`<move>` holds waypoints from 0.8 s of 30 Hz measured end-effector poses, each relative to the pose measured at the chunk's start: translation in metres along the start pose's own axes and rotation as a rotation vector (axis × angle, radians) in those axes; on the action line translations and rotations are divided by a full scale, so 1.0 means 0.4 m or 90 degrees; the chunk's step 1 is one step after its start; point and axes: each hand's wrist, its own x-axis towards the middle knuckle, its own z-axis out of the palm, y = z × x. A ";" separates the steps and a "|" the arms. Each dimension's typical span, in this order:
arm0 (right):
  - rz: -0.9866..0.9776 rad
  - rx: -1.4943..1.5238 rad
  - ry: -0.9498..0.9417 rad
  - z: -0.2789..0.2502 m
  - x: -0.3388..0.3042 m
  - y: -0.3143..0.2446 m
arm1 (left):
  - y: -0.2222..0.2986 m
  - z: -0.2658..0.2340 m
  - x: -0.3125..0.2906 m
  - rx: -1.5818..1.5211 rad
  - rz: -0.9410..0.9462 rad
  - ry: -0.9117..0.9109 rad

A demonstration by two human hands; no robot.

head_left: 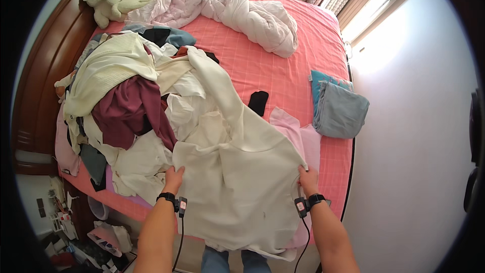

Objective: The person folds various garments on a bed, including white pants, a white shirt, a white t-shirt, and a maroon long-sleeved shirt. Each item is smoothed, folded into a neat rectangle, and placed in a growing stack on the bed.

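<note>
The pink-sheeted bed [316,30] formed the base. A cream garment [237,187] lay across its near part; heaped clothes [121,106] covered its left side, a pale quilt [252,17] its far part. Folded grey cloth [341,111] sat at its right edge. The left hand [174,180] and right hand [308,181], each grip closed, pinched opposite garment edges. A small black cloth [258,103] lay near the bed's middle.

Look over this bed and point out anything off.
A small dark mark interrupts the plain cream garment, low and toward the right; stain or print, I can't tell. One small black item lies by itself on the pink sheet, apart from the clothes heap.
</note>
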 end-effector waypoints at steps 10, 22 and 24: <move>-0.095 -0.054 0.163 -0.164 0.039 0.114 | -0.048 -0.070 -0.019 -0.270 -0.139 -0.114; 0.026 -0.079 -0.008 -0.167 0.092 0.007 | 0.070 0.021 0.038 -0.438 -0.202 -0.190; 0.120 0.064 -0.134 -0.170 0.033 -0.097 | 0.108 0.013 0.043 -0.432 -0.323 -0.203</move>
